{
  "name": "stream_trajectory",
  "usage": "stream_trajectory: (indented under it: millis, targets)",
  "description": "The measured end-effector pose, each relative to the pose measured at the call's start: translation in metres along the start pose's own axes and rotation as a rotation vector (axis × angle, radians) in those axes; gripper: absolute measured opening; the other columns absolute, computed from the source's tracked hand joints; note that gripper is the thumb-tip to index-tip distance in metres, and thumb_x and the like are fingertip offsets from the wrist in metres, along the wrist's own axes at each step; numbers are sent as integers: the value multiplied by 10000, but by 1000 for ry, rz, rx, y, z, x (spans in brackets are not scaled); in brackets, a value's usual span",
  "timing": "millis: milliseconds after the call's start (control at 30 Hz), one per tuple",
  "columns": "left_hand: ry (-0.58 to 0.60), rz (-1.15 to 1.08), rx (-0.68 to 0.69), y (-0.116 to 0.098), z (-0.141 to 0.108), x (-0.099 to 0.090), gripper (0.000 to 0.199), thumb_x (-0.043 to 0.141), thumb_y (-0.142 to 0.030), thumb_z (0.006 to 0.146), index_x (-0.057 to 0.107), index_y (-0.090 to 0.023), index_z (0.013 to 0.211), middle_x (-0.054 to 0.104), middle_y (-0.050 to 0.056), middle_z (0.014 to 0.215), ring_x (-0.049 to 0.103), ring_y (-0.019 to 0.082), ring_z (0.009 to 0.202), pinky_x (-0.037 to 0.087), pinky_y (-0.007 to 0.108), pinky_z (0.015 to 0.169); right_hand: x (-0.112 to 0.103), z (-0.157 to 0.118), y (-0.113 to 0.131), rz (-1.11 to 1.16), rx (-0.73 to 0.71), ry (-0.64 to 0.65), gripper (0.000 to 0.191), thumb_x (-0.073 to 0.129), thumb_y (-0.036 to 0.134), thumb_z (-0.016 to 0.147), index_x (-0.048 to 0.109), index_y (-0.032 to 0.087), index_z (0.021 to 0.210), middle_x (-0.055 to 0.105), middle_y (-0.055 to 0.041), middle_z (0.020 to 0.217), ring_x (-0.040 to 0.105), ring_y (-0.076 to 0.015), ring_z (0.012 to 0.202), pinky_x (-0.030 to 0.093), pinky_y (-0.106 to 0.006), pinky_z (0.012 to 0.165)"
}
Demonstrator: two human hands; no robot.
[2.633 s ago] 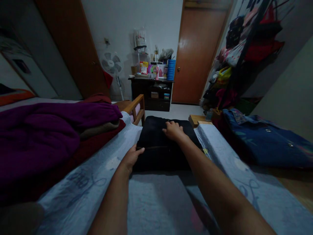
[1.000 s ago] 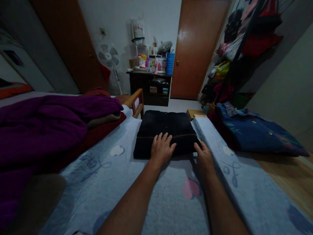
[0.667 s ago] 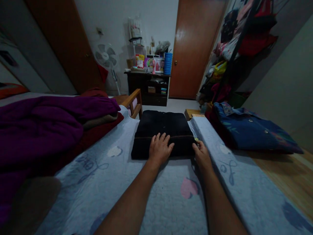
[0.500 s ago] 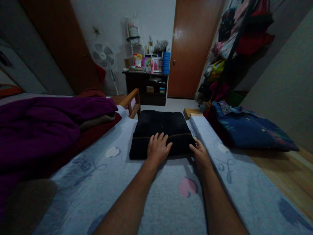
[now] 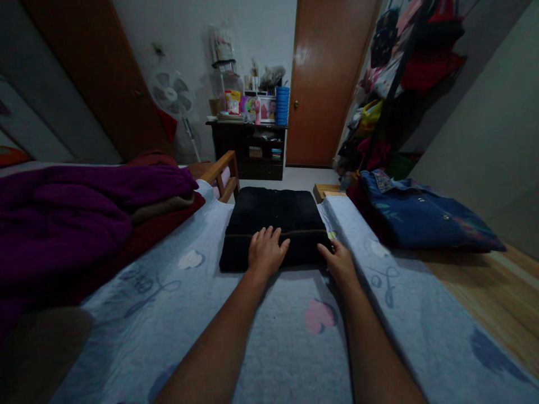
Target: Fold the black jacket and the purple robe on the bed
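Note:
A folded black garment with a thin brown line across it and a small button lies flat on the bed. My left hand rests palm down on its near part, fingers spread. At the garment's near right corner is my right hand, thumb over the edge and fingers along the side, apart from one another. It touches the corner without a visible grip. A small yellowish patch shows just beyond the right fingertips; I cannot tell what it is.
The bed sheet is pale blue with hearts and lettering. A purple blanket is heaped at left. Folded blue denim clothing lies at right. Beyond the bed stand a wooden rail, a fan and a dark cabinet.
The view has shifted slightly, so everything sits a little further left. My right hand has edged inward against the garment's corner; my left hand stays flat on it.

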State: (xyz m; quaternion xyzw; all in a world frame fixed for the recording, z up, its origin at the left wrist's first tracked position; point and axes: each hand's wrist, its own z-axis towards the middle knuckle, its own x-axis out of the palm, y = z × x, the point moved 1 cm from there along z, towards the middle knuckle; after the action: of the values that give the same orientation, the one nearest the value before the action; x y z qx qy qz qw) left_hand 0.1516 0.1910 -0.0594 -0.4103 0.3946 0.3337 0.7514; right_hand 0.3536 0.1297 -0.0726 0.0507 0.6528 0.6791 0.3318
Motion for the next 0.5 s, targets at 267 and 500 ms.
stream_trajectory:
  millis: [267,500]
  targets:
    - [1,24,-17,-1,1,2,559,380,-516,937,559,-155,1324,528,171,1384,422,336,1314,231,468,1118,-14,2,-12,-296,20,-224,334,470,484,785,637,197,818,641,-54,658,595,-230,644,426,-330,636]
    - [-15,125,-22,-3,-1,2,552,362,-517,945,542,-179,1342,529,144,1392,423,311,1320,250,452,1114,12,-12,34,-491,-508,-176,398,353,276,920,593,167,1218,558,-118,1346,434,-250,1295,304,-442,1069]
